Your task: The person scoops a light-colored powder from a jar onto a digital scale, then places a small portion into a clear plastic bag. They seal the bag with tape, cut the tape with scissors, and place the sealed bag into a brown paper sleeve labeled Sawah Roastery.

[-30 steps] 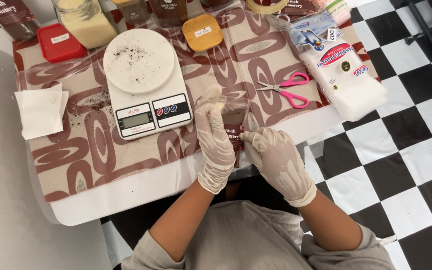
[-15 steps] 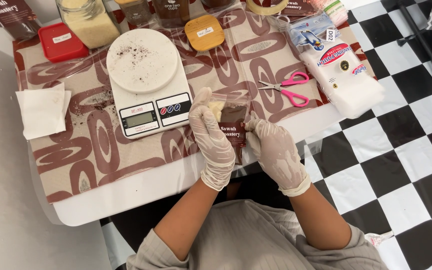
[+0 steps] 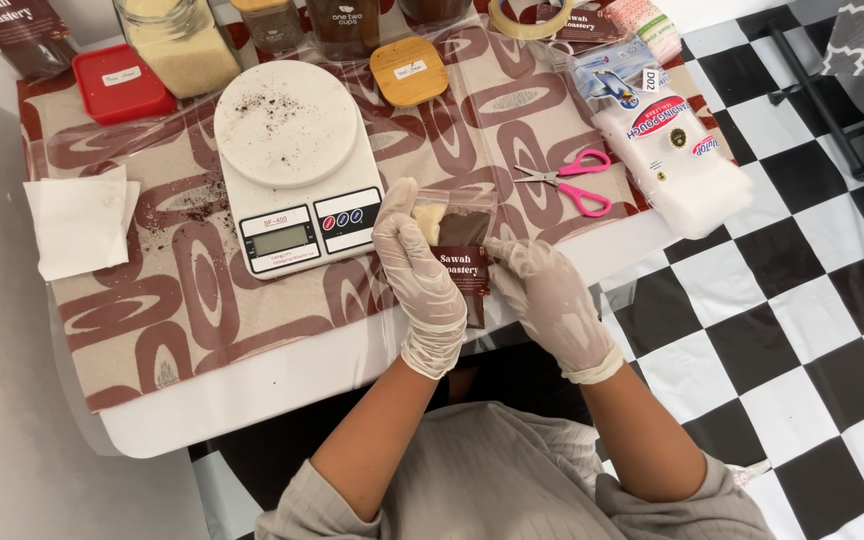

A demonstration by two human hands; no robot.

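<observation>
Both our hands are gloved and raised over the table's front edge. Our left hand [image 3: 420, 275] pinches the left side of a small clear pouch [image 3: 460, 250] with a dark brown label, thumb and fingers clamped near its top. Our right hand [image 3: 550, 300] grips the pouch's right edge, fingers closed on it. The pouch is held upright between the two hands, just right of the white kitchen scale [image 3: 297, 165], showing pale and dark contents. Pink-handled scissors [image 3: 567, 182] lie near on the patterned tablecloth [image 3: 162, 300]. A white napkin [image 3: 80, 220] sits well apart at left.
</observation>
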